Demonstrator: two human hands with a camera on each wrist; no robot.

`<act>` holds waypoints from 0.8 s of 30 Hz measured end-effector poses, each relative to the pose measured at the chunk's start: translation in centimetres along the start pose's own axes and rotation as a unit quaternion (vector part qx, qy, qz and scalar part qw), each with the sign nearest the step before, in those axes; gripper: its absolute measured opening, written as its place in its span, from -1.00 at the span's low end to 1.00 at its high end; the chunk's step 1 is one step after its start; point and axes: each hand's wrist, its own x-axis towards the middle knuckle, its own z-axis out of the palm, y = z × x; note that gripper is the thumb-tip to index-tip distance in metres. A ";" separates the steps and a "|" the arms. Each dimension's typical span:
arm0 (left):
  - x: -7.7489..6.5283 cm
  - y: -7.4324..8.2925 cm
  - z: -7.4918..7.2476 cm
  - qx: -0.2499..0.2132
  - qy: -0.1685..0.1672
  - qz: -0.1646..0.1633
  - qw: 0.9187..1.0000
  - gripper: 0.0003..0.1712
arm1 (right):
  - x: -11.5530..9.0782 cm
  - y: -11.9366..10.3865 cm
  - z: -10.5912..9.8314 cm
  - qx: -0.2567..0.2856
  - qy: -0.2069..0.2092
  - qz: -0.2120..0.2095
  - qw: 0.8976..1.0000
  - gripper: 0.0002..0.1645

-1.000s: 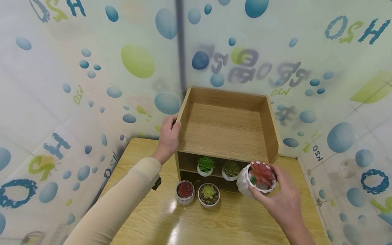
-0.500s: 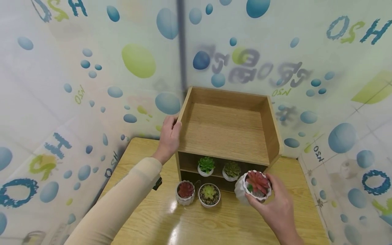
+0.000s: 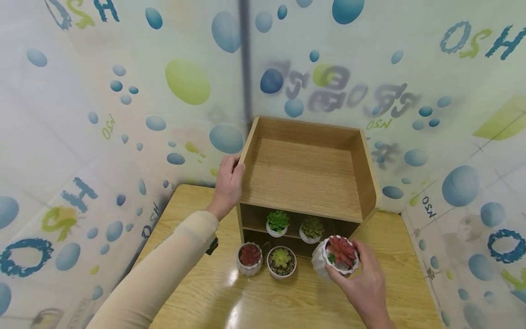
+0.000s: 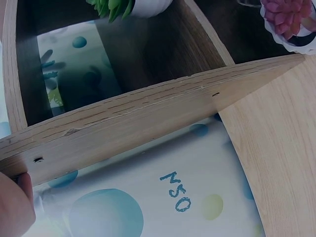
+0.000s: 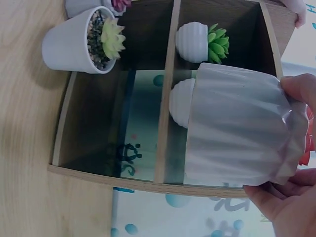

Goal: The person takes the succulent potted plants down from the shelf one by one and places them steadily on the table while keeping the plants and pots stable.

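Observation:
My right hand [image 3: 365,281] grips a white fluted pot with a red succulent [image 3: 342,253] by its rim, thumb on one side and fingers on the other. The pot is tilted and held off the table, before the right front of a wooden shelf [image 3: 306,176]. In the right wrist view its white wall [image 5: 242,128] hides part of the shelf. My left hand [image 3: 228,185] holds the shelf's left side panel; only part of that hand [image 4: 15,207] shows in the left wrist view. A green succulent [image 3: 277,221] and an olive-green succulent [image 3: 311,228] stand in the shelf's middle level.
On the wooden table [image 3: 263,306], in front of the shelf, stand a white pot with a dark red succulent [image 3: 249,256] and a white pot with a pale green succulent [image 3: 281,260]. Patterned wall sheets [image 3: 189,114] rise behind and at both sides.
My right hand has moved left and lower with the red succulent's pot, closer to the shelf's front. My left hand stays on the side panel, and the other pots have not moved.

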 end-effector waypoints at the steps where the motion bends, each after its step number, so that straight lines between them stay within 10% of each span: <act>1: 0.0 0.0 0.0 0.001 0.001 0.000 1.000 -0.60 | -0.1 0.1 0.1 0.001 0.003 -0.002 1.000 -0.07; 24: 0.0 0.1 0.0 -0.001 -0.001 -0.002 1.000 -0.61 | -1.8 2.0 2.9 0.008 0.011 0.001 1.000 -0.07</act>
